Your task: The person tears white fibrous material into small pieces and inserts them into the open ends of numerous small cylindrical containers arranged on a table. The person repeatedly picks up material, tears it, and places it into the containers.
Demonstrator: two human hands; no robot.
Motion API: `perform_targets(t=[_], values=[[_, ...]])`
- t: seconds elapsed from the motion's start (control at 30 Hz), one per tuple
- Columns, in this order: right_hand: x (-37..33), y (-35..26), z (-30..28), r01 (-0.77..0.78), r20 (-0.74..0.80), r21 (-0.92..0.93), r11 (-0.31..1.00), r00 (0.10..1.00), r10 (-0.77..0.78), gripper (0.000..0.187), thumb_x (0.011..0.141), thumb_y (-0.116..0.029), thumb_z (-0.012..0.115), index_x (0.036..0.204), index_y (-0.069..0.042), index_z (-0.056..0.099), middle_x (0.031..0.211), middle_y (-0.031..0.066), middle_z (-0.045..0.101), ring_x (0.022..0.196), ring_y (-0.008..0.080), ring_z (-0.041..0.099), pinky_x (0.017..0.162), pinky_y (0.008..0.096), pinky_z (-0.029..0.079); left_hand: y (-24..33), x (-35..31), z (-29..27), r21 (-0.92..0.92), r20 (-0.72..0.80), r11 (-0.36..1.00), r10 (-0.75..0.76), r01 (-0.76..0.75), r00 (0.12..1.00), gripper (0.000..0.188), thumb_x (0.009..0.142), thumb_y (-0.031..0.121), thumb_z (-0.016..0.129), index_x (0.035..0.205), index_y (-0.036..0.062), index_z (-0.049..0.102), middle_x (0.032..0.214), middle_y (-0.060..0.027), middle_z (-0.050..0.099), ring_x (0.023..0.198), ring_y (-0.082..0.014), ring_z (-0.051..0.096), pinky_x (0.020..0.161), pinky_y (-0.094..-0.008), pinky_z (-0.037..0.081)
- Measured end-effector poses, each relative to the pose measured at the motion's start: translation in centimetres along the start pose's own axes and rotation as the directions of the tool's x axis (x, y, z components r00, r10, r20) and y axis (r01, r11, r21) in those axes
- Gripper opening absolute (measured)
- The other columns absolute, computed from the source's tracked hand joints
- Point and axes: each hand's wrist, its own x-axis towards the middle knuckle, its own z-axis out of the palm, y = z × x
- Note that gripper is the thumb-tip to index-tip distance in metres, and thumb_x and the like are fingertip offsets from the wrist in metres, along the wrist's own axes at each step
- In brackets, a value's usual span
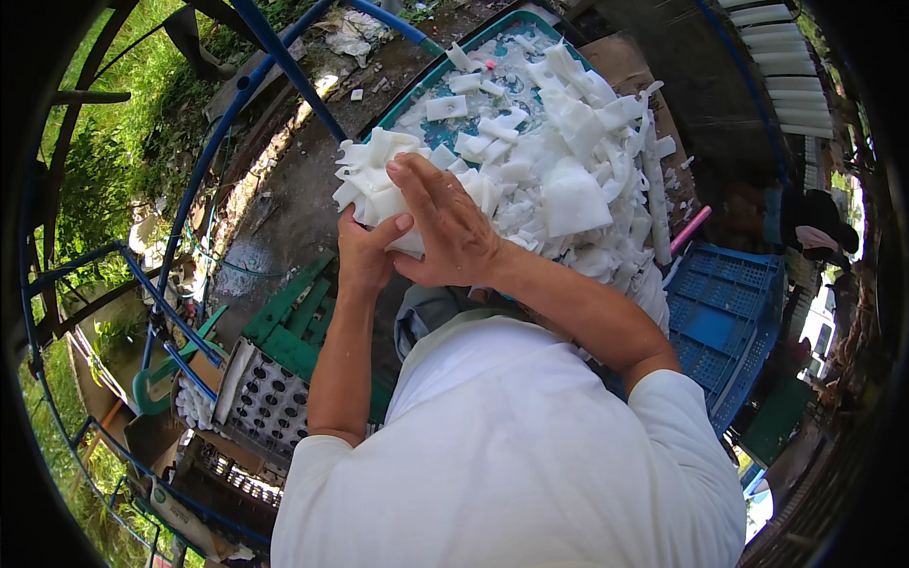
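Observation:
A bundle of white, soft-looking sheet pieces (377,170), its kind not certain, is held up over the near left corner of the teal tray (398,106). My left hand (367,248) grips it from below and the left, thumb raised at the near side; its other fingers are mostly hidden. Against the bundle's right side lies my right hand (450,225), fingers stretched and held together, palm turned away from view. Just beyond both hands, a big heap of similar white scraps and squares (578,199) fills the tray's right part and spills over its near edge.
Blue metal tubing (289,66) rises at the left. A blue plastic crate (715,322) stands at the right, near a pink rod (691,229). Below left are green slats (294,317) and a white panel with dark round holes (270,398).

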Motion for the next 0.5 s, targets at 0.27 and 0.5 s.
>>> perform_targets(t=[0.27,0.5], values=[[1.1,0.0,-2.1,-0.137,0.173,0.234,0.963,0.980,0.098,0.092,0.081,-0.031,0.087,0.154,0.001,0.041,0.149,0.0253,0.049,0.136,0.0430,0.053,0.112,0.0477,0.048,-1.3,-0.1,-1.7,-0.066,-0.020,0.998,-0.010,0.009,1.000,0.080,0.075,0.017,0.090,0.142,-0.0023,0.052,0.125,-0.0135,0.068,0.111,-0.0274,0.071,0.097,-0.0434,0.060],[2.8,11.7,-8.1,-0.375,0.464,-0.249,0.893,0.763,0.450,0.082,0.097,-0.045,0.073,0.163,-0.011,0.038,0.168,0.0200,0.033,0.153,0.0387,0.035,0.125,0.0495,0.033,-0.9,-0.7,-1.9,-0.041,-0.015,0.999,-0.011,0.010,1.000,0.080,0.075,0.019,0.089,0.142,-0.0031,0.052,0.125,-0.0134,0.069,0.111,-0.0275,0.072,0.097,-0.0431,0.059]])
